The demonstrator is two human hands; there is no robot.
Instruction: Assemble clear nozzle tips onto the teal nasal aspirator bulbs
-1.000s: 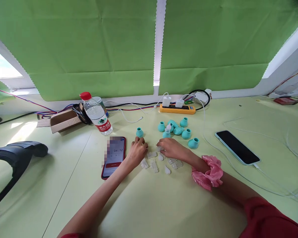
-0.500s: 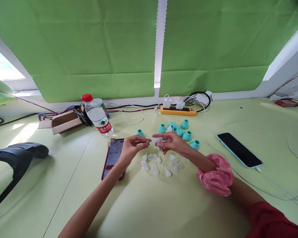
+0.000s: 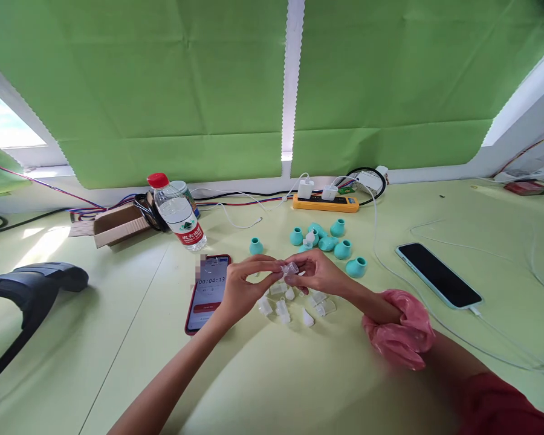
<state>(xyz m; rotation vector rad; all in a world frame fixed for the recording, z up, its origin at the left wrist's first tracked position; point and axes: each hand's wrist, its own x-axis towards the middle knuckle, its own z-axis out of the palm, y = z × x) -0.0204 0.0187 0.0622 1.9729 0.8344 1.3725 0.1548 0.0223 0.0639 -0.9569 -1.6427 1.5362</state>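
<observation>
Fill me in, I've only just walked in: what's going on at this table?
A person is working with both bare hands just above a pale green table. The left hand and right hand meet at the fingertips, pinching one small clear plastic piece between them. More clear pieces lie scattered on the table right under the hands, teal caps sit in a cluster just behind, and a red-cased phone showing a timer lies beside the left hand.

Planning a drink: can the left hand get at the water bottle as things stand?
Likely yes. The water bottle stands upright beyond the left hand, with only the flat red-cased phone between. But that hand's grip is on a clear plastic piece, shared with the right hand.
</observation>
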